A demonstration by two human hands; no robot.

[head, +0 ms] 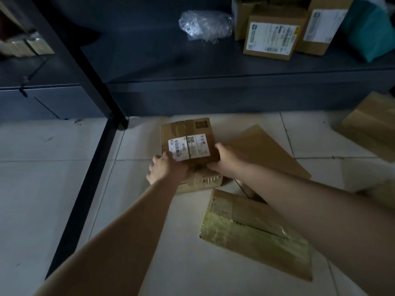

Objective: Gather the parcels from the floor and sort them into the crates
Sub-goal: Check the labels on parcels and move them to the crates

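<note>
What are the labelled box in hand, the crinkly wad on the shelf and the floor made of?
Labelled box: matte brown corrugated cardboard by its look, taped seam, white paper label.
Crinkly wad: clear, glossy plastic film, possibly bubble wrap.
Floor: pale tiles with visible grout lines, likely ceramic.

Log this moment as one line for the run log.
left hand: grips box left side | right hand: grips its right side | box: on floor | crates: not in view
</note>
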